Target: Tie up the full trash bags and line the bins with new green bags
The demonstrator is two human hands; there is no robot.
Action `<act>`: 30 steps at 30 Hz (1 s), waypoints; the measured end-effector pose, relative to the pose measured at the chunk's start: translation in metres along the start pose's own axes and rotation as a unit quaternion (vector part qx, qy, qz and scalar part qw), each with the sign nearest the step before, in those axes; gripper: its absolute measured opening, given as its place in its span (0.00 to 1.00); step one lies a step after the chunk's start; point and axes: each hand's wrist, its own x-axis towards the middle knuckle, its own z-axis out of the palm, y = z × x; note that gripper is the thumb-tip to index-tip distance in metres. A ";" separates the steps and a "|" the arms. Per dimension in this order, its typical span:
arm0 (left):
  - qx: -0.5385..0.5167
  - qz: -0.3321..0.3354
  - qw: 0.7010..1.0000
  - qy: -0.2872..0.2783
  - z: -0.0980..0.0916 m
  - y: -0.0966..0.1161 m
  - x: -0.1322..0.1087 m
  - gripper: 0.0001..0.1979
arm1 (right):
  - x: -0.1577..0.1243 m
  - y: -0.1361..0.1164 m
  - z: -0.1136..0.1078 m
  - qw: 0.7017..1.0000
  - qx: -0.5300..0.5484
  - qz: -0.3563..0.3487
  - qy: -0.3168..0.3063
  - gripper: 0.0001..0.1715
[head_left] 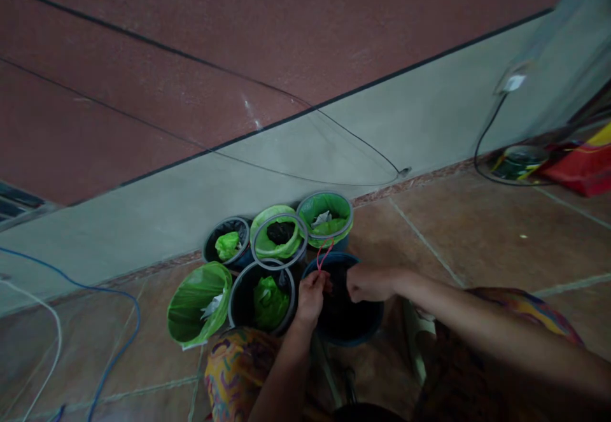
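A blue-rimmed bin (351,339) with a dark inside stands between my knees. Over its left edge, my left hand (311,293) is closed, pinching a thin red string (324,253) that loops upward. My right hand (366,282) is also closed, at the bin's right side; its fingers point into the dark opening, and what they grip is hidden. Dark material (340,277), perhaps a black bag, shows dimly between the hands. Just left is a bin (231,307) holding a crumpled green bag (270,301), with a loose grey ring (255,244) near its back.
Green-lined bins (327,198) and a black-lined bin (210,247) stand along the wall. A green-lined bin (186,320) leans at the left. Blue (136,320) and white (58,333) hoses or cables cross the left floor. A red object (585,170) lies far right.
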 end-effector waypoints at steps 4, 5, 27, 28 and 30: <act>-0.021 -0.003 0.997 -0.072 0.005 -0.002 -0.002 0.17 | 0.015 -0.023 0.005 0.990 0.036 -0.117 -0.073 0.12; -0.019 0.005 0.997 -0.081 0.005 -0.003 -0.002 0.17 | 0.019 -0.024 0.003 0.991 0.038 -0.109 -0.064 0.13; 0.178 0.037 0.972 -0.149 0.003 -0.006 -0.002 0.18 | 0.036 -0.016 -0.016 0.976 -0.114 -0.063 0.174 0.11; 0.160 0.026 0.978 -0.133 0.003 -0.008 -0.001 0.20 | 0.037 -0.015 -0.019 0.968 -0.087 -0.056 0.231 0.11; 0.127 0.007 0.985 -0.118 0.001 -0.013 0.001 0.22 | 0.036 -0.013 -0.025 0.949 -0.034 -0.023 0.313 0.13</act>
